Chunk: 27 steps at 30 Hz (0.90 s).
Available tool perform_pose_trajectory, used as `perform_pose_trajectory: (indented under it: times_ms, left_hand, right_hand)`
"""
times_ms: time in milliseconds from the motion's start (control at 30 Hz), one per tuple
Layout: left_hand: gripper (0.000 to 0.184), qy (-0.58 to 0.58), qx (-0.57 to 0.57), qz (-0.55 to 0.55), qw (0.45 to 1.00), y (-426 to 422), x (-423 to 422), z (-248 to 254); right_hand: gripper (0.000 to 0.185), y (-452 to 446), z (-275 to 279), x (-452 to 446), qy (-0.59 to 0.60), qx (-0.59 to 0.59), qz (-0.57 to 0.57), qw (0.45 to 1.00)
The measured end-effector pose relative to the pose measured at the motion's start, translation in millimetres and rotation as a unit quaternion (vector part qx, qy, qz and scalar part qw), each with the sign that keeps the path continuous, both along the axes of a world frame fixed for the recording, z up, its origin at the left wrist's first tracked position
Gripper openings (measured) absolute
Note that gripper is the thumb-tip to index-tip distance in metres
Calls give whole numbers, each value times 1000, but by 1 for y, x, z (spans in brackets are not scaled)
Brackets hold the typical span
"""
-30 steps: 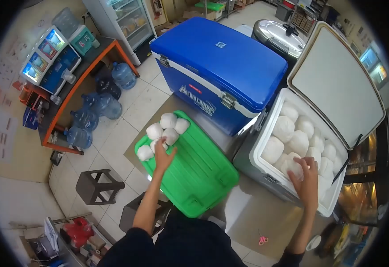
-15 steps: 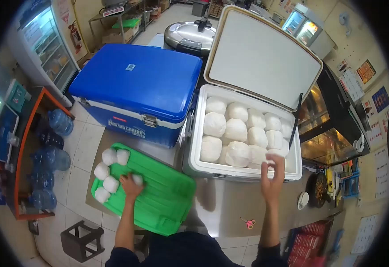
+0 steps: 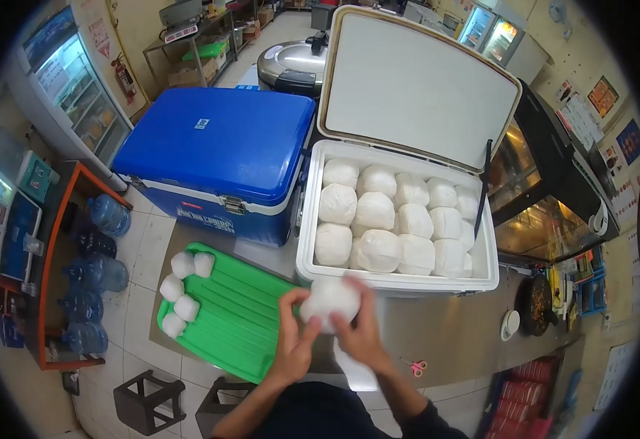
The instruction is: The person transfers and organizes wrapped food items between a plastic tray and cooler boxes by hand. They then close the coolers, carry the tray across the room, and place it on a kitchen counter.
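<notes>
Holding one white ball (image 3: 329, 301) between left hand (image 3: 291, 350) and right hand (image 3: 364, 338), just in front of the open cooler (image 3: 408, 282) and above the bench (image 3: 459, 322). Curving the fingers of both hands around its sides, with thumbs at the near face; spread only as wide as the ball, and carrying nothing else. A little blurred by motion, therefore impossible to tell how firmly pressed. Half a second ago, touching with left hand a ball on the green lid (image 3: 239, 314), and raising right hand near the cooler, without clear hold on anything. Now joined on a single ball, most probably picked from the green lid, judging from six there before and five at present. Meaning, as it seems, both hands given to this one piece, with neither free for another. Counting now: on the green lid, five balls (image 3: 186, 308) near its left end; in the open cooler, about fifteen balls (image 3: 375, 211) on top, not certain because of overlapping at the right side; besides, one blue cooler (image 3: 217, 139) with lid down, one scissors (image 3: 416, 366) on the bench, and two stools (image 3: 148, 402), the second partly hidden.
</notes>
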<state>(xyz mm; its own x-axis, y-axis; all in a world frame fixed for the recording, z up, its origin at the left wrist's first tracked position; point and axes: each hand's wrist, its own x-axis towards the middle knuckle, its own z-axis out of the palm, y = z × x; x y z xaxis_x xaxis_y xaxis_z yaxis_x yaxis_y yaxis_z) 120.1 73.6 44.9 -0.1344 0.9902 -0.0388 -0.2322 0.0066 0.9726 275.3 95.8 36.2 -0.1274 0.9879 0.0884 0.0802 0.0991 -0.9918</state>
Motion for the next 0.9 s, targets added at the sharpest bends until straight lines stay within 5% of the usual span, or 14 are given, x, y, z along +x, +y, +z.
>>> perform_pose_trajectory:
  times_ms: [33,167,200,233,400,467,533,600,667,733,767,800,867,900]
  left_hand:
    - [49,165,103,-35,980,16,1,14]
    - [50,322,188,-50,927,86,-2,33]
    - [50,396,206,-82,891,99,-3,26]
    - [49,397,202,-102,889,107,-1,23]
    - [42,438,202,-86,872,113,7,28]
    - [37,458,115,-147,869,118,4,39]
    - [34,486,178,-151,842,123,-3,38]
    - [32,532,182,-166,810,126,-5,50]
    - [38,543,134,-220,799,131,2,63]
    - [50,535,213,-115,810,130,17,55]
    - [60,551,209,-152,794,134,19,52]
    - [60,550,212,-156,793,138,22,43]
    - [62,666,221,-159,694,145,29,18]
    - [66,669,179,-183,698,148,32,9]
  right_hand:
    - [65,23,25,5,15,55,-11,998]
    - [51,97,46,23,-208,157,55,964]
    - [45,111,31,22,-269,171,92,943]
    - [32,113,27,12,-404,275,-11,872]
    - [22,96,24,19,-366,232,-33,901]
    - [22,88,26,21,-355,247,5,902]
    - [25,87,24,36,-351,223,14,909]
    - [33,84,44,58,-359,318,-52,876]
    - [45,79,58,98,-427,256,-167,851]
    - [56,76,56,149,-494,179,-269,808]
    - [62,75,47,173,-526,143,-312,778]
    - [62,73,38,193,-527,139,-316,776]
    - [69,69,21,219,-487,-27,-158,858]
    - [71,66,35,213,-468,-68,-138,870]
